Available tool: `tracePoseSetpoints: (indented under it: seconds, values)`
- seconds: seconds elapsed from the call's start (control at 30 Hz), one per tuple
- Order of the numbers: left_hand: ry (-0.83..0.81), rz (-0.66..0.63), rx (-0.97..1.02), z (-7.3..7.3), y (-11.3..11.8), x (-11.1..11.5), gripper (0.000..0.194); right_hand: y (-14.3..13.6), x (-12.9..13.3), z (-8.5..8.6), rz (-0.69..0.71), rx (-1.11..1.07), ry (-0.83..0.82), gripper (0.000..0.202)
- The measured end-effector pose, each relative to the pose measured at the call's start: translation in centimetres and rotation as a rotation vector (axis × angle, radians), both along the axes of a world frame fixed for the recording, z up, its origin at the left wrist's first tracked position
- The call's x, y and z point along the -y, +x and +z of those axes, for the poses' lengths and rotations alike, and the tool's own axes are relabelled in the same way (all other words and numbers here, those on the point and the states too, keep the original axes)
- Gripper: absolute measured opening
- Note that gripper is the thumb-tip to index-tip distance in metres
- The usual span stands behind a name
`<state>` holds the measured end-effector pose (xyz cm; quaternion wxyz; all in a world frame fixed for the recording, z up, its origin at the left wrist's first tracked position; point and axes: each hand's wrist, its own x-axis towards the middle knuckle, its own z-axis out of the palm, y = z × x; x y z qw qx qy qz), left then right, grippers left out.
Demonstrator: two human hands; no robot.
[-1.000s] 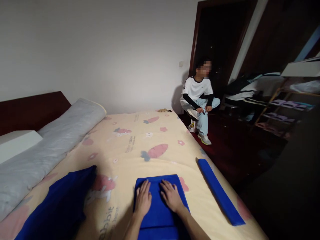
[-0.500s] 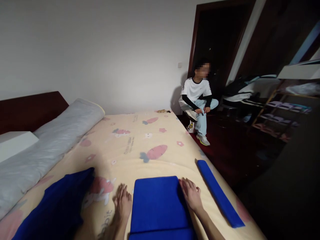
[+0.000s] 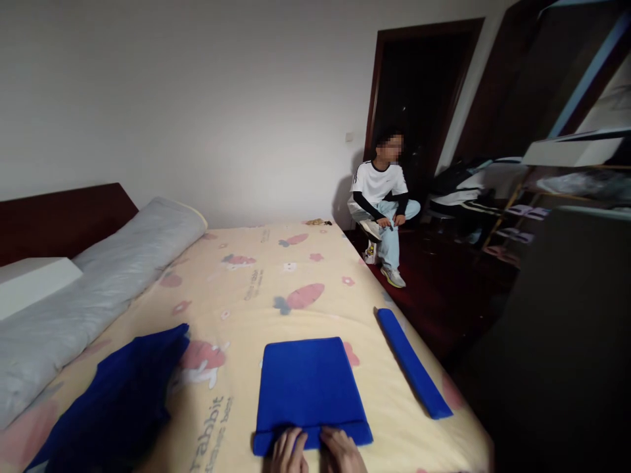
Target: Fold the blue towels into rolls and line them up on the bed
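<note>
A folded blue towel (image 3: 306,387) lies flat on the bed (image 3: 256,282), near its foot edge, long axis running from the person towards the far wall. A narrower folded band forms its near edge. The left hand (image 3: 288,452) and right hand (image 3: 340,453) lie side by side on that band, fingers down on the cloth; only partly in view, so any pinch cannot be told. Right of the towel lies a blue roll (image 3: 411,361), angled along the bed's edge; left of it, a loose blue cloth (image 3: 118,401).
</note>
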<state>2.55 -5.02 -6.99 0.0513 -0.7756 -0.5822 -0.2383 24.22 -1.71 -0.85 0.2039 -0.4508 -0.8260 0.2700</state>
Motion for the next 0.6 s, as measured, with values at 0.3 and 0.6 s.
tracePoseSetpoints:
  seconds: [0.3, 0.6]
  values:
    - [0.222, 0.009, -0.031, 4.2, -4.8, 0.9, 0.049, 6.0, -0.4, 0.3, -0.196, 0.072, 0.019, 0.057]
    - [-0.047, 0.192, 0.082, 6.7, -3.2, 0.8, 0.056, 4.9, -1.7, 2.2, -0.221, 0.206, 0.25, 0.05]
